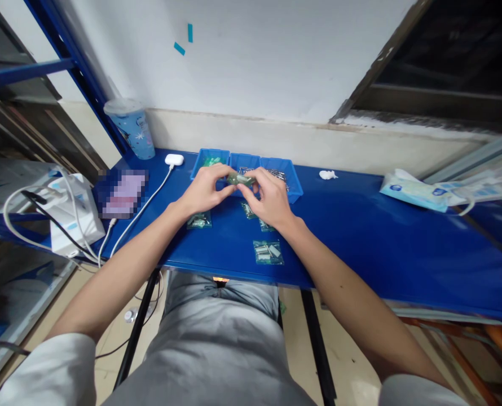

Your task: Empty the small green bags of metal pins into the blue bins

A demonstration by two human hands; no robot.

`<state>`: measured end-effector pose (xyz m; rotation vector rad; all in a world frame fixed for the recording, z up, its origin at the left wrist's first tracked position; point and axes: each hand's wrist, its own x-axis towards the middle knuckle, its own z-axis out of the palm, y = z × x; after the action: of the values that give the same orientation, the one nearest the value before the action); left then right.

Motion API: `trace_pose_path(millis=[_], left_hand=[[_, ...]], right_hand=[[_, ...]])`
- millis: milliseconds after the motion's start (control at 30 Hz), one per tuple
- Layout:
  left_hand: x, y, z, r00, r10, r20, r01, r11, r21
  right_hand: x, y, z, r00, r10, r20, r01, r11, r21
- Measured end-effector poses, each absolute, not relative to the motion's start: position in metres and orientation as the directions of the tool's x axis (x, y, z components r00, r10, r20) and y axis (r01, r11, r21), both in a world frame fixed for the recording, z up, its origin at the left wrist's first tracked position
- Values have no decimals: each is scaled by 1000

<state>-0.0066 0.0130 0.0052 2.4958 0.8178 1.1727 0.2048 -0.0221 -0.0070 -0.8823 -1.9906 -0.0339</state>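
Between my two hands, above the blue table, is a small clear greenish plastic bag [240, 179] with pale pieces inside. My left hand [206, 189] pinches its left side between thumb and fingers. On the other side, my right hand [270, 197] grips the bag the same way. Several similar filled bags lie on the table: one small bag [199, 220] below my left hand, another bag [268, 252] nearer the front edge, and others partly hidden under my right hand. Just behind my hands stand blue bins, the left bin [197, 163] with green bags and the right bin [295, 183] with metal parts.
At the left are a patterned cup [135, 129], a white charging case [174, 160] on a cable, and a white power strip [75, 217]. A crumpled tissue [328, 175] and a wipes pack [415, 190] lie to the right. The wall [251, 73] rises behind the table.
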Motion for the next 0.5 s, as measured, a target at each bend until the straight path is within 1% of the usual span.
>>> trace_pose_path(millis=[133, 300, 500], left_hand=[[-6, 11, 7, 531, 584, 614, 353, -811, 467], [-8, 10, 9, 551, 573, 607, 347, -818, 458], [-9, 13, 9, 544, 567, 618, 388, -823, 414]], right_hand=[[204, -24, -4, -319, 566, 761, 588, 748, -310], [206, -22, -3, -359, 528, 769, 557, 783, -278], [204, -23, -5, -325, 578, 749, 600, 738, -310]])
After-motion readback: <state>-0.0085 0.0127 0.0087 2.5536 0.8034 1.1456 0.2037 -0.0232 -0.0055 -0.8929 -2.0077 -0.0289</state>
